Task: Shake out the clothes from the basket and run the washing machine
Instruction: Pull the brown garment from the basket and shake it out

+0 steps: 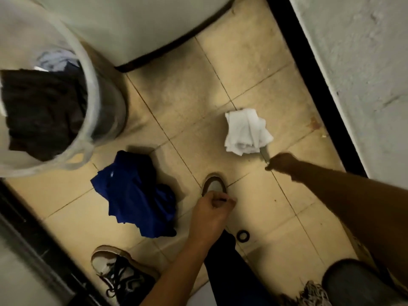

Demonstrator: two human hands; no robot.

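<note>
Cloth is soft, light, floppy, so I'd say you should pinch an edge & lift before shaking. White cloth (pixel 246 131) lies bunched on the tile floor (pixel 242 62), w/ your right hand (pixel 281 164) just beside it, fingers curled; can't tell if gripping. Left hand (pixel 213 209) is loosely fisted, holding nothing visible. Blue garment (pixel 136 193) sits crumpled near the mesh basket (pixel 88 69), dark clothes inside.

A round, translucent white mesh laundry basket (pixel 88 89) stands on the tiled floor at the left, holding dark brown and pale blue clothes. Beside it, toward the viewer, a crumpled royal-blue garment (pixel 136 195) lies on the tiles. Well to the right, a bunched white cloth (pixel 245 131) hangs from a pinched corner. The white washing machine (pixel 136 23) stands behind the basket.
</note>
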